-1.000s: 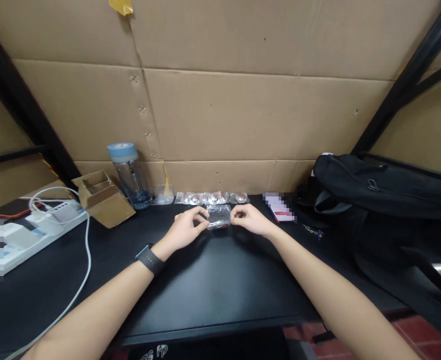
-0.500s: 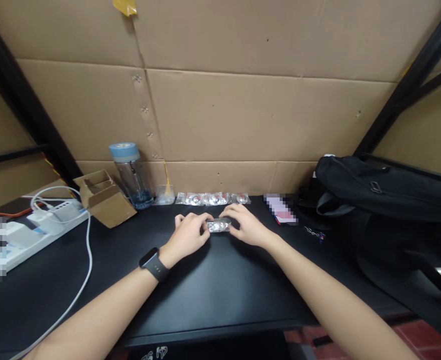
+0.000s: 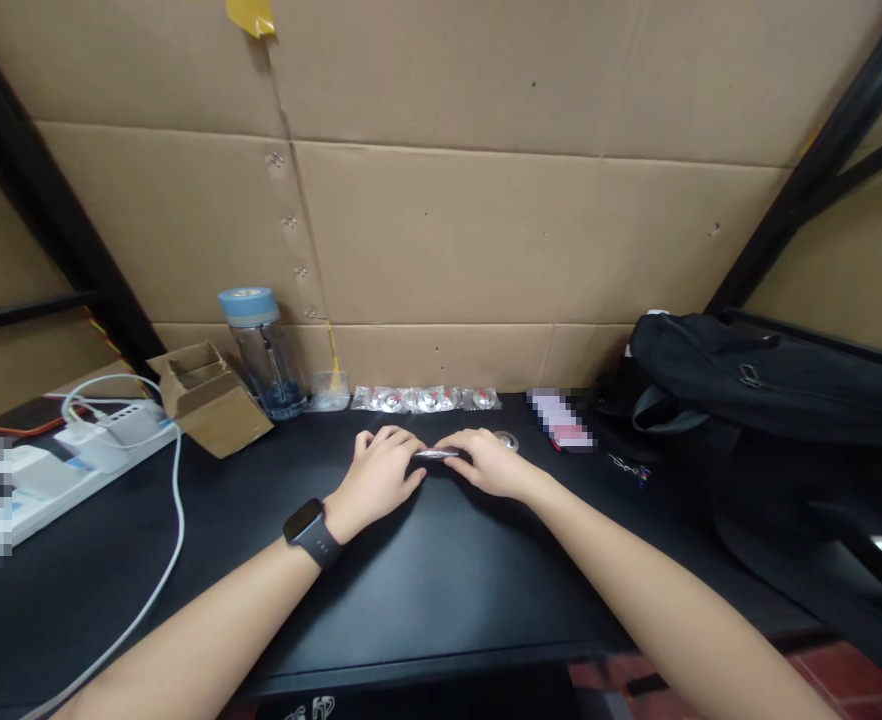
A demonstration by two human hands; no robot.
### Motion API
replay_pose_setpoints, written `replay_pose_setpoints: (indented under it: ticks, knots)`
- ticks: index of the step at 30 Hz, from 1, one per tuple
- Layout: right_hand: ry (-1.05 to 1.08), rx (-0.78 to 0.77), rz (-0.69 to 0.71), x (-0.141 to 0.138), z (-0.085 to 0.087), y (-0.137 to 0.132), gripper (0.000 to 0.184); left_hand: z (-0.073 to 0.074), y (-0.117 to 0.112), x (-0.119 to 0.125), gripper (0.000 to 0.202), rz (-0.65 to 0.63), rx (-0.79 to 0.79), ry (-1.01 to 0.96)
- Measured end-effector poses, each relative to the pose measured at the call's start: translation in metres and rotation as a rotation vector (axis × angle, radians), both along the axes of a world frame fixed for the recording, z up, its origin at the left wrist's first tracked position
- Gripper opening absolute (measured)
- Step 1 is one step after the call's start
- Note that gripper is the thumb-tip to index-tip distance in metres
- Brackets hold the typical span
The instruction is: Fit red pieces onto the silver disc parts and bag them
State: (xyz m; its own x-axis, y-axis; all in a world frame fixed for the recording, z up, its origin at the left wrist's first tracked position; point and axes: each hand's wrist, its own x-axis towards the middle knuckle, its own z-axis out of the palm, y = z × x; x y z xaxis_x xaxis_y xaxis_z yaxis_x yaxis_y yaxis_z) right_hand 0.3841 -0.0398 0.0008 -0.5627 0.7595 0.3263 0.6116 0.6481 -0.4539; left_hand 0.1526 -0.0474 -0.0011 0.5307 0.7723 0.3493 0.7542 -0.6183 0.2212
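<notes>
My left hand and my right hand meet above the middle of the black table. Between their fingertips is a thin, shiny clear-plastic packet, pinched at both ends and seen nearly edge-on; its contents cannot be made out. Just behind my right hand lies a round metallic disc, partly covered by the hand. A row of similar small clear packets with round silvery things inside lies farther back, along the cardboard wall. My left wrist wears a black watch.
At the left are a white power strip with cables, an open cardboard box and a blue-lidded bottle. A phone, a keychain and a black bag occupy the right.
The packet between my hands has tilted from showing its crinkled face to nearly edge-on. My right hand has shifted slightly, and a round metallic disc now shows behind it.
</notes>
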Motion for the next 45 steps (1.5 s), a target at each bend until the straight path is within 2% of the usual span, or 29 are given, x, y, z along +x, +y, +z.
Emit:
replay_pose_setpoints:
  ticks: [2,5,7,9,12,16,18,20,22,27,31,34,37,40,43,45]
  knots:
    - [0.118,-0.066,-0.013,0.001,0.0,0.002,0.021,-0.002,0.002,0.0,0.015,0.018,-0.032,-0.032]
    - [0.346,-0.248,-0.03,0.001,-0.005,0.007,0.021,-0.003,0.007,0.001,0.017,0.076,-0.091,-0.095]
    - [0.487,-0.379,-0.01,0.0,-0.009,0.009,0.028,-0.002,0.009,0.001,0.018,0.119,-0.127,-0.135]
    - [0.572,-0.467,-0.012,-0.001,-0.011,0.01,0.034,-0.001,0.01,0.002,0.02,0.138,-0.167,-0.159]
    - [0.64,-0.527,-0.077,-0.001,-0.008,0.012,0.031,0.003,0.01,0.0,0.022,0.129,-0.191,-0.169]
    - [0.731,-0.469,-0.175,0.01,0.005,0.029,0.028,0.011,0.013,-0.009,0.017,0.143,-0.092,-0.172]
    - [0.739,-0.403,-0.299,0.019,0.012,0.047,0.029,0.016,0.017,-0.019,0.016,0.174,-0.024,-0.159]
    - [0.654,-0.348,-0.503,0.029,0.018,0.069,0.025,0.019,0.022,-0.029,0.015,0.213,0.025,-0.125]
    - [0.592,-0.348,-0.587,0.036,0.021,0.091,0.019,0.021,0.029,-0.04,0.016,0.246,0.033,-0.08]
    - [0.4,-0.297,-0.704,0.041,0.014,0.124,0.013,0.018,0.043,-0.059,0.018,0.278,-0.039,0.007]
    - [0.216,-0.143,-0.786,0.042,0.008,0.13,0.026,0.013,0.05,-0.065,0.014,0.257,-0.107,0.044]
    - [0.092,-0.067,-0.772,0.044,0.011,0.125,0.036,0.01,0.053,-0.067,0.014,0.25,-0.129,0.057]
    - [-0.013,-0.065,-0.668,0.049,0.019,0.11,0.033,0.007,0.055,-0.066,0.013,0.232,-0.146,0.057]
    - [-0.099,-0.126,-0.516,0.06,0.026,0.085,0.032,0.006,0.055,-0.065,0.012,0.222,-0.168,0.049]
    - [-0.203,-0.254,-0.35,0.075,0.026,0.058,0.051,0.005,0.054,-0.062,0.011,0.215,-0.192,0.048]
    - [-0.228,-0.282,-0.284,0.084,0.021,0.045,0.058,0.006,0.052,-0.059,0.015,0.21,-0.196,0.051]
